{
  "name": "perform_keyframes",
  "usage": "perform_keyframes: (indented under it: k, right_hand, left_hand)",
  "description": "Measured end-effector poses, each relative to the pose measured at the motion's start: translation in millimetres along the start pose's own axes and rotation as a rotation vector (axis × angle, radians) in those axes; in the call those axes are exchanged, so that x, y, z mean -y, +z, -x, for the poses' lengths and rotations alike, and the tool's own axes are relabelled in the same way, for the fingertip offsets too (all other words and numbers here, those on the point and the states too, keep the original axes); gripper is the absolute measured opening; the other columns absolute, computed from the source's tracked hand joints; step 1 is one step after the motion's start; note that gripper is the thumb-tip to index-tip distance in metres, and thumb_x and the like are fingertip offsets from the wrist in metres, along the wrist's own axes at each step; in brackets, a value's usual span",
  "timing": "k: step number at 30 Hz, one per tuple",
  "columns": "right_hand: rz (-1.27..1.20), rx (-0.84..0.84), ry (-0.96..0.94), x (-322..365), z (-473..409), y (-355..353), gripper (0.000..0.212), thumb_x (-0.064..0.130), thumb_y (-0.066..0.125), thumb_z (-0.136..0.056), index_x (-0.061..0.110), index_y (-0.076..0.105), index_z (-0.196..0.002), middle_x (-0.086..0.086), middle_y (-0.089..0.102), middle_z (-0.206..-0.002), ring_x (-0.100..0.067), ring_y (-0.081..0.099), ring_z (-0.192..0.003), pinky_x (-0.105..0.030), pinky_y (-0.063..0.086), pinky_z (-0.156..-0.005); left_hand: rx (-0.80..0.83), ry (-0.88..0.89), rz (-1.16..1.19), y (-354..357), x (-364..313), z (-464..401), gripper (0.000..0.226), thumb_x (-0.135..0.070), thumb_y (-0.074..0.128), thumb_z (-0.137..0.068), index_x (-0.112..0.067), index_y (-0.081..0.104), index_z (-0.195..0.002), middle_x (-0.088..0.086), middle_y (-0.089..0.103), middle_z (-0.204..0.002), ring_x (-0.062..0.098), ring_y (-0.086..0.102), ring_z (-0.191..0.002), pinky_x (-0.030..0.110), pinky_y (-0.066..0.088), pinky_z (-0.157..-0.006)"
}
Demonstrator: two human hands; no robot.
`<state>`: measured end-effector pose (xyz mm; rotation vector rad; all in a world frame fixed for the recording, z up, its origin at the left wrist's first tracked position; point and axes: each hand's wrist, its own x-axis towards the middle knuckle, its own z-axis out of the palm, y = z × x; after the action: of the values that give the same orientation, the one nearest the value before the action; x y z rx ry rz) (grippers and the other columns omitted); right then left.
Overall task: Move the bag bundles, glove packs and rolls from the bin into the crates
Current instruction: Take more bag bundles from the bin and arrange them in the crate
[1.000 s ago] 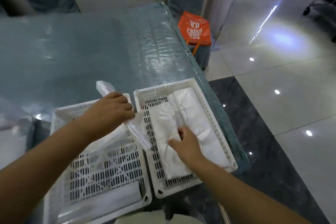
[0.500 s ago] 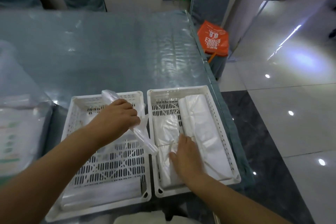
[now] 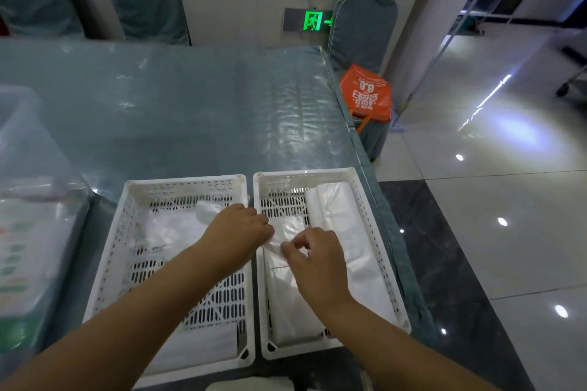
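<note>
Two white perforated crates stand side by side, the left crate (image 3: 187,182) and the right crate (image 3: 305,174). My left hand (image 3: 238,232) hovers over their shared walls and grips a clear plastic pack (image 3: 208,209), which runs under the hand into the right crate. My right hand (image 3: 317,260) pinches the pack's other end with curled fingers. A long white bag bundle (image 3: 346,232) lies along the right crate's right side, with a folded white bundle (image 3: 286,305) beside it. The left crate holds clear bags (image 3: 168,232) and a pack (image 3: 197,346) at its near end.
A clear bin (image 3: 25,200) with green-labelled packs stands at the far left of the plastic-covered table (image 3: 190,111). The table's right edge runs just past the right crate. A covered chair with an orange fan (image 3: 365,94) stands beyond that edge.
My left hand carried the clear pack right, from above the left crate to the crates' shared walls. My right hand left the folded bundle and now pinches the pack's end.
</note>
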<state>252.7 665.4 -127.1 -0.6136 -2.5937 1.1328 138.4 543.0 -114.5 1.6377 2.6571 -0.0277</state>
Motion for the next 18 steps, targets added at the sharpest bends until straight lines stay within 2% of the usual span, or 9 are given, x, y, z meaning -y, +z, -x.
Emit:
perform_keyframes:
  k: [2, 7, 10, 12, 13, 14, 16, 18]
  right_hand:
    - [-0.058, -0.017, 0.086, -7, 0, -1, 0.012, 0.026, 0.065, -0.081, 0.021, 0.058, -0.072, 0.01, 0.055, -0.072, -0.009, 0.05, -0.078, -0.037, 0.048, -0.075]
    - [-0.072, -0.098, 0.197, -22, -1, -6, 0.017, 0.022, 0.062, -0.083, 0.018, 0.057, -0.067, 0.008, 0.056, -0.067, -0.015, 0.055, -0.073, -0.03, 0.047, -0.066]
    - [-0.05, -0.045, 0.294, -29, -3, -9, 0.019, 0.021, 0.058, -0.084, 0.016, 0.056, -0.066, 0.005, 0.058, -0.066, -0.016, 0.057, -0.068, -0.03, 0.048, -0.06]
    - [0.024, 0.026, 0.318, -30, -5, -12, 0.013, 0.018, 0.058, -0.084, 0.014, 0.057, -0.072, 0.004, 0.06, -0.071, -0.015, 0.057, -0.069, -0.035, 0.051, -0.065]
    - [0.075, 0.022, 0.294, -28, -5, -13, 0.005, 0.015, 0.059, -0.083, 0.015, 0.058, -0.078, 0.005, 0.06, -0.077, -0.014, 0.056, -0.074, -0.035, 0.052, -0.07]
    - [0.143, -0.035, 0.204, -27, -4, -13, 0.006, 0.012, 0.06, -0.082, 0.016, 0.059, -0.087, 0.006, 0.058, -0.085, -0.014, 0.055, -0.081, -0.033, 0.05, -0.075]
    - [0.205, -0.126, -0.126, -21, -1, -9, 0.018, 0.01, 0.062, -0.08, 0.016, 0.059, -0.097, 0.005, 0.059, -0.095, -0.013, 0.052, -0.089, -0.027, 0.044, -0.081]
    - [0.27, -0.013, -0.408, -16, 3, -3, 0.021, 0.021, 0.06, -0.08, 0.016, 0.059, -0.1, 0.002, 0.063, -0.094, -0.012, 0.055, -0.089, -0.026, 0.042, -0.083]
  left_hand:
    - [0.0, -0.017, -0.003, 5, -5, 1, 0.015, -0.017, 0.076, -0.067, -0.022, 0.066, -0.076, -0.004, 0.066, -0.067, 0.014, 0.058, -0.061, 0.026, 0.044, -0.064]
    - [0.004, -0.004, 0.018, 17, -12, 10, 0.029, -0.019, 0.084, -0.054, -0.023, 0.064, -0.075, -0.006, 0.064, -0.058, 0.013, 0.057, -0.05, 0.024, 0.046, -0.053]
    - [-0.014, 0.0, 0.018, 24, -11, 15, 0.038, -0.017, 0.086, -0.048, -0.022, 0.067, -0.081, -0.007, 0.065, -0.057, 0.012, 0.057, -0.049, 0.022, 0.048, -0.052]
    - [-0.004, 0.005, 0.007, 26, -11, 17, 0.041, -0.017, 0.085, -0.05, -0.022, 0.067, -0.087, -0.007, 0.066, -0.058, 0.012, 0.058, -0.051, 0.023, 0.049, -0.054]
    - [0.007, 0.006, 0.0, 26, -11, 17, 0.037, -0.017, 0.084, -0.051, -0.022, 0.067, -0.084, -0.007, 0.065, -0.056, 0.012, 0.058, -0.05, 0.022, 0.048, -0.053]
    - [0.026, 0.006, -0.009, 25, -11, 16, 0.031, -0.017, 0.083, -0.052, -0.023, 0.066, -0.078, -0.007, 0.064, -0.054, 0.012, 0.056, -0.048, 0.022, 0.046, -0.053]
    - [0.064, -0.014, -0.011, 25, -10, 15, 0.02, -0.017, 0.08, -0.059, -0.023, 0.064, -0.07, -0.006, 0.063, -0.053, 0.011, 0.056, -0.048, 0.021, 0.041, -0.053]
    - [0.06, -0.039, 0.014, 26, -11, 13, 0.011, -0.018, 0.073, -0.07, -0.022, 0.063, -0.075, -0.004, 0.065, -0.058, 0.013, 0.058, -0.051, 0.022, 0.038, -0.056]
